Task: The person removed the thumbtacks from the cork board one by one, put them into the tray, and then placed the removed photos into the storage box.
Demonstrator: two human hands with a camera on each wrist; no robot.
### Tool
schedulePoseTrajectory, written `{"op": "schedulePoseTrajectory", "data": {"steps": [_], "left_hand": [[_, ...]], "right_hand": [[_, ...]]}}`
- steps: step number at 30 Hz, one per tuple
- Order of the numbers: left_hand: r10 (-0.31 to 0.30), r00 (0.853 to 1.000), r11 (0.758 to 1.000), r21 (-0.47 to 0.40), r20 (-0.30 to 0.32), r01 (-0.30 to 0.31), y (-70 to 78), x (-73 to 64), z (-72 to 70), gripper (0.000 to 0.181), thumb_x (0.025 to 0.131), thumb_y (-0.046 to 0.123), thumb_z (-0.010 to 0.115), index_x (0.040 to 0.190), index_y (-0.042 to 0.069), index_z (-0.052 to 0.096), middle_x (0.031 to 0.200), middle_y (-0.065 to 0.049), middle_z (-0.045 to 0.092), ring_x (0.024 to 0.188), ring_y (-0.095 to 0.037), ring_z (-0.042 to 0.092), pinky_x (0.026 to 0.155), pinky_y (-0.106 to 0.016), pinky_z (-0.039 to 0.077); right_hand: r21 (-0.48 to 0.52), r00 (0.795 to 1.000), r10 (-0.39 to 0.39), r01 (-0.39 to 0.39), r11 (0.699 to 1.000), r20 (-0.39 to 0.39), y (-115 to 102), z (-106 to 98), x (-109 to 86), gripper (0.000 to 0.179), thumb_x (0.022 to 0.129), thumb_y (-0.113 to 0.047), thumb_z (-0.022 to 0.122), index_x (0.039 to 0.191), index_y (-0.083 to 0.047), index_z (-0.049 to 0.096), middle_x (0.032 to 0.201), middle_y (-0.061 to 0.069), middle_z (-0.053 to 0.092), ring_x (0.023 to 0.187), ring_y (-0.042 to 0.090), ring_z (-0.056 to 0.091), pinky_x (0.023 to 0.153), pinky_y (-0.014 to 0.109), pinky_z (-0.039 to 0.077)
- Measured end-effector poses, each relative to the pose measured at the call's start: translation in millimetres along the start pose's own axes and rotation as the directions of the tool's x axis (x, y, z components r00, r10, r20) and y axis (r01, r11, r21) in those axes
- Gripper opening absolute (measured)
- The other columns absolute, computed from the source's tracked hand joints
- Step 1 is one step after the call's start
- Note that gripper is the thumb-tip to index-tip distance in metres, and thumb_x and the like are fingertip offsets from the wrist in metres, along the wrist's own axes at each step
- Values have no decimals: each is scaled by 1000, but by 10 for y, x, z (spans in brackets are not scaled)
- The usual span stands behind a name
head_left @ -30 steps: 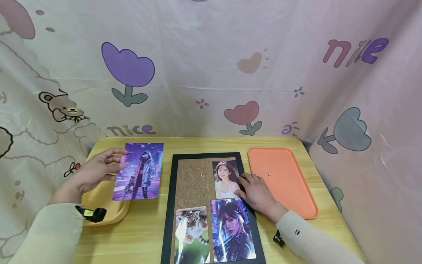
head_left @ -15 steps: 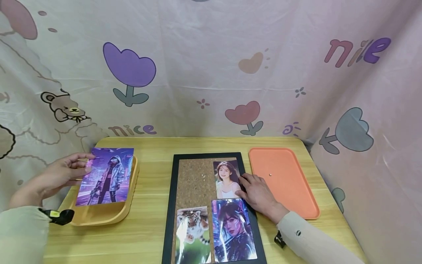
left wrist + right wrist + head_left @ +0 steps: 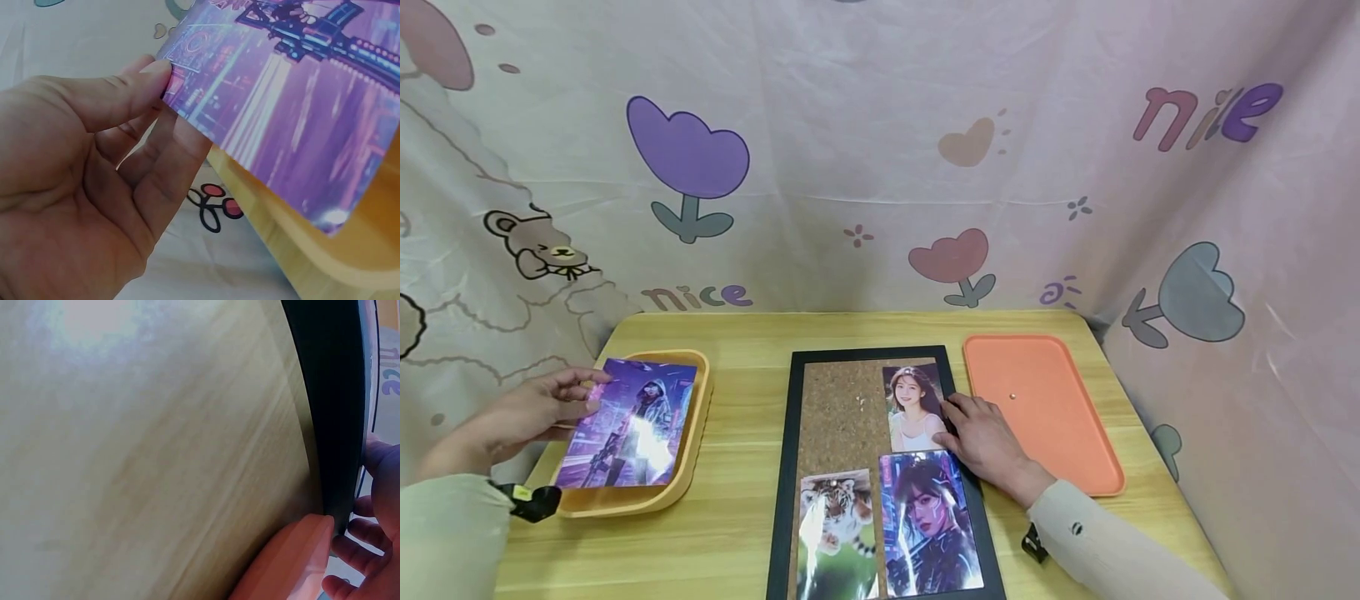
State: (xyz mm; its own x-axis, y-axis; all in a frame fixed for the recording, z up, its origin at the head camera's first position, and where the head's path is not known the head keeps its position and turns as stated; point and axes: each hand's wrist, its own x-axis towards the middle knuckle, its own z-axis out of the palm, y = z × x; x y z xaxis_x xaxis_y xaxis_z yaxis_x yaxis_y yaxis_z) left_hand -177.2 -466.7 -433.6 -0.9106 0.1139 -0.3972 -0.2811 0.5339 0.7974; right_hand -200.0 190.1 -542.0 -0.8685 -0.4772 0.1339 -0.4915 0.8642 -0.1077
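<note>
My left hand (image 3: pixel 531 414) pinches the left edge of a glossy purple picture card (image 3: pixel 628 425) of a hooded figure with a rifle, thumb on its front. In the head view the card is over a yellow tray (image 3: pixel 696 417), covering most of it. The left wrist view shows the thumb (image 3: pixel 134 90) on the card (image 3: pixel 281 112), close above the tray's rim (image 3: pixel 350 269). My right hand (image 3: pixel 988 442) rests on the right side of a black-framed cork board (image 3: pixel 842 408); its fingers (image 3: pixel 356 553) lie along the frame (image 3: pixel 337 425). Its thumb touches the portrait photo (image 3: pixel 913 408).
On the board's lower half are a tiger cub photo (image 3: pixel 838 529) and a purple cyberpunk portrait (image 3: pixel 932 525). An orange tray (image 3: pixel 1041 417) lies right of the board, with a tiny round thing (image 3: pixel 1012 397) on it. A printed curtain (image 3: pixel 820 167) stands behind the wooden table (image 3: pixel 737 533).
My left hand has carried the purple card left, then lowered it over the yellow tray, where it now tilts flatter. The right hand has stayed at the board's edge.
</note>
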Motion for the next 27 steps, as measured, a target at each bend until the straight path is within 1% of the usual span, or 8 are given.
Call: {"op": "schedulePoseTrajectory", "data": {"steps": [3,8,10,12,14,17,24,27], "left_hand": [[-30,1000,1000,7,4,30,-8,26,35,35,108,12,58,127,42,57,113,6,62,91,-14,69,79,-36,63],[-47,999,998,47,-26,48,-16,55,91,32,109,12,56,140,21,57,118,0,63,91,-15,68,77,-36,62],[-49,998,998,48,-36,50,-21,62,113,33,109,11,55,142,16,55,117,0,63,91,-15,68,76,-36,62],[-51,998,998,41,-42,52,-31,67,128,32,109,10,55,141,17,56,116,1,64,90,-15,68,76,-36,62],[-52,998,998,30,-44,53,-41,71,139,31,109,9,54,138,21,57,114,2,63,89,-14,67,75,-35,62],[-55,998,998,20,-44,56,-53,76,142,32,109,7,53,137,23,58,114,1,62,89,-15,67,75,-35,61],[-65,997,998,20,-34,66,-75,91,130,39,108,4,52,147,4,48,122,-13,62,89,-19,69,75,-36,62],[-77,997,997,11,-22,78,-94,93,128,39,107,3,53,145,12,53,123,-13,62,90,-20,69,75,-37,62]], "right_hand": [[-1,1000,-7,7,1000,-6,4,7,2,64,103,-49,64,147,-3,60,147,19,59,131,40,58,106,60,49],[1,1000,-5,5,1000,-5,2,6,4,64,103,-49,65,147,-3,60,147,19,59,131,40,58,107,60,49],[-1,1000,-1,1,1000,-3,1,6,4,63,103,-49,64,147,-3,60,147,19,59,131,40,58,107,60,49],[0,1000,3,-3,1000,0,1,7,4,64,103,-49,64,147,-3,60,147,19,59,131,40,58,107,60,49],[1,1000,6,-6,1000,2,0,6,4,64,103,-49,64,147,-3,60,147,19,59,132,40,58,107,60,49],[5,1000,9,-9,1000,6,-2,2,1,64,103,-49,64,148,-3,60,148,19,58,132,40,58,107,60,48],[6,1000,9,-9,1000,5,-4,4,0,64,104,-49,64,148,-3,60,148,19,58,132,40,58,107,60,48],[5,1000,10,-10,1000,6,-5,6,0,64,104,-49,64,148,-3,59,148,19,58,132,40,58,107,60,48]]}}
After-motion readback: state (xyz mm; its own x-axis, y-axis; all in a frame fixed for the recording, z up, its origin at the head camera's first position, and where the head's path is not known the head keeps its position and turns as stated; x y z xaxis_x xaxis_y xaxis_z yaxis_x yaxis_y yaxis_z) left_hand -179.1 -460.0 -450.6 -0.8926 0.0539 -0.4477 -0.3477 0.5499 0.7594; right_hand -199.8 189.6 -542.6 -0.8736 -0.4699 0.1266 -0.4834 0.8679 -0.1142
